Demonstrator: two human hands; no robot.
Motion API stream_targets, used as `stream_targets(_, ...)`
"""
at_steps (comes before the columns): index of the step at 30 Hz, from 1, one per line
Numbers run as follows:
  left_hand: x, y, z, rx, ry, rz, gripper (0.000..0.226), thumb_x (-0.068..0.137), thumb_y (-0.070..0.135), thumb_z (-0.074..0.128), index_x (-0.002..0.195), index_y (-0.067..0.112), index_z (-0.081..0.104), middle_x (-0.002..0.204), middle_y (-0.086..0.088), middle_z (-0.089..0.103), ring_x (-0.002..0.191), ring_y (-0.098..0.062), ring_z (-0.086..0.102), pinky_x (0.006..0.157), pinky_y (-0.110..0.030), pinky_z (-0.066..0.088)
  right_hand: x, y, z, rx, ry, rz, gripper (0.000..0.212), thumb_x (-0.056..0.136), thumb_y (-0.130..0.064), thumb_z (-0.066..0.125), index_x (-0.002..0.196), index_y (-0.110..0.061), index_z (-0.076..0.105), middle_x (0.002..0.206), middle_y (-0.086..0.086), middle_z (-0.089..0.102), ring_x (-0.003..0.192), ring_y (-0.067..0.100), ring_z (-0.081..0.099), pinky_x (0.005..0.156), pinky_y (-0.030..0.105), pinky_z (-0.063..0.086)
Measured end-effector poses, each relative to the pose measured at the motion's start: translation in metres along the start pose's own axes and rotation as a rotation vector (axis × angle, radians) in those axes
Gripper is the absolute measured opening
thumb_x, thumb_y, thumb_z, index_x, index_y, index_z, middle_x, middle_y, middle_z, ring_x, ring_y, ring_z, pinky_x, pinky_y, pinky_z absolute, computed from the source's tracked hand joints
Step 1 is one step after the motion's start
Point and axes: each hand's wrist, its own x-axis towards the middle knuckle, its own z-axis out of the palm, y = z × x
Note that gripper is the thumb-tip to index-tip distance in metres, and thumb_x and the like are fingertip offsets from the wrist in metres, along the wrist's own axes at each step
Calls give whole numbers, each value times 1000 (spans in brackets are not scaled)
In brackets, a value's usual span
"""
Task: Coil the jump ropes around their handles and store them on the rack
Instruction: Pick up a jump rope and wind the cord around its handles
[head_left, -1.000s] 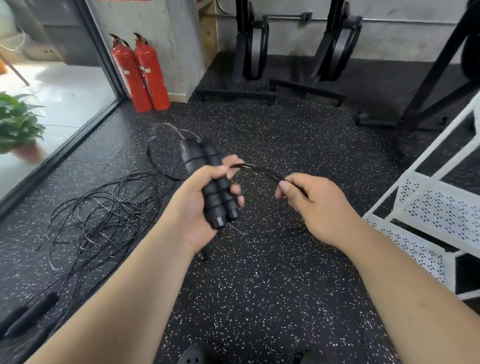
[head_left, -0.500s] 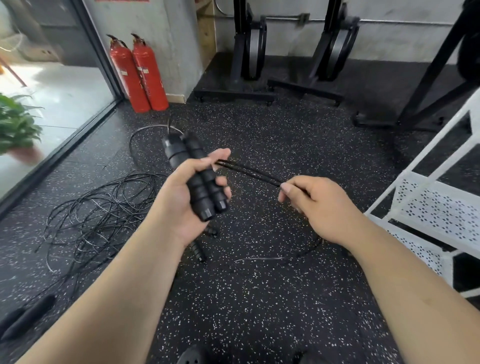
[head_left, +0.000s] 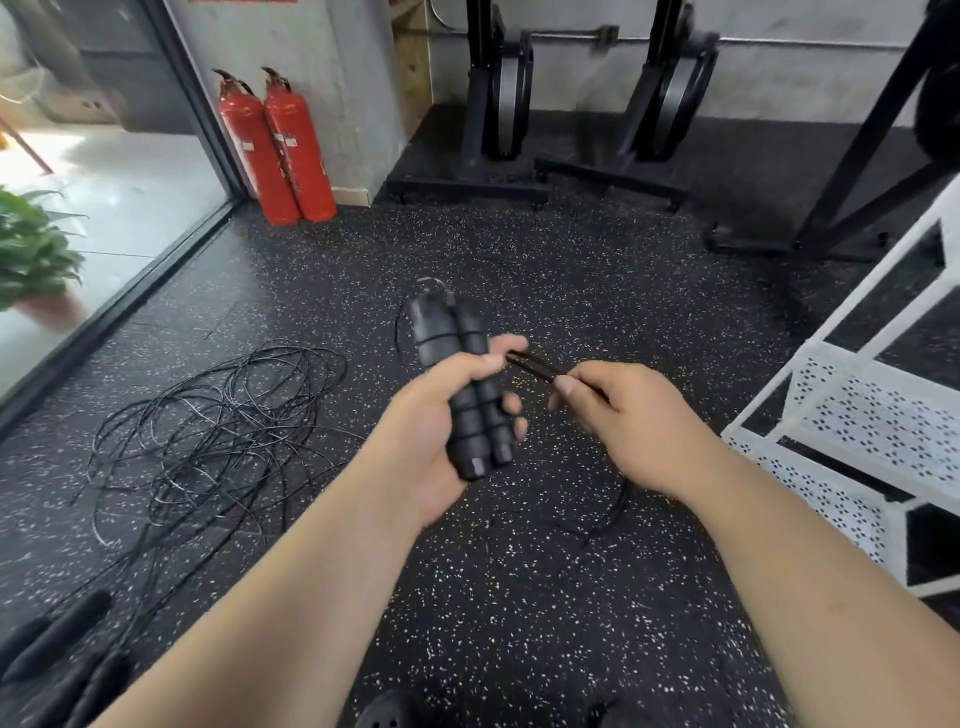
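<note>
My left hand (head_left: 441, 431) grips two black jump rope handles (head_left: 457, 374) side by side, held roughly upright at the centre of the view. A doubled black rope strand (head_left: 532, 366) runs from the handles to my right hand (head_left: 631, 421), which pinches it between thumb and fingers. More of that rope hangs below my right hand to the floor (head_left: 615, 512). A tangle of loose black ropes (head_left: 208, 441) lies on the floor at the left. The white perforated metal rack (head_left: 872, 415) stands at the right edge.
More black handles (head_left: 57, 642) lie at the bottom left. Two red fire extinguishers (head_left: 278, 150) stand by the concrete wall. Black gym equipment stands (head_left: 498, 104) line the back. A glass wall and a potted plant (head_left: 31, 260) are at the left. The floor is speckled black rubber.
The handles in my left hand have shifted right and turned more upright. My right hand has moved closer to them, so the rope stretch between the hands is shorter.
</note>
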Motion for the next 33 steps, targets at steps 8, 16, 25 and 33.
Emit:
stream_targets(8,2,-4,-3,-46,80,9,46,94,11,68,139,9,67,127,-12,72,72,-19,61,71,-39,58,0,-3,5,3,36,-15,27,110,-40,51,91,-34,70,58,-9,57,47,6,41,49,27,35)
stream_targets(16,0,-10,5,27,-31,-40,42,96,12,66,137,5,69,124,-10,71,73,-17,59,70,-37,57,1,-1,2,-61,1,-16,26,109,-43,54,91,-33,70,62,-3,62,48,5,46,49,29,36)
stream_targets(25,0,4,-6,-48,121,-13,49,91,9,66,139,7,65,141,-19,68,72,-19,60,71,-38,58,-3,3,1,-41,17,-11,23,109,-43,55,91,-37,69,64,-3,64,47,5,45,48,28,39)
stream_targets(33,4,-25,10,45,70,-104,38,94,7,67,132,6,72,109,-12,69,71,-19,62,70,-39,58,2,3,8,-121,-6,-8,20,108,-39,57,91,-38,67,69,-8,65,57,4,55,54,27,39)
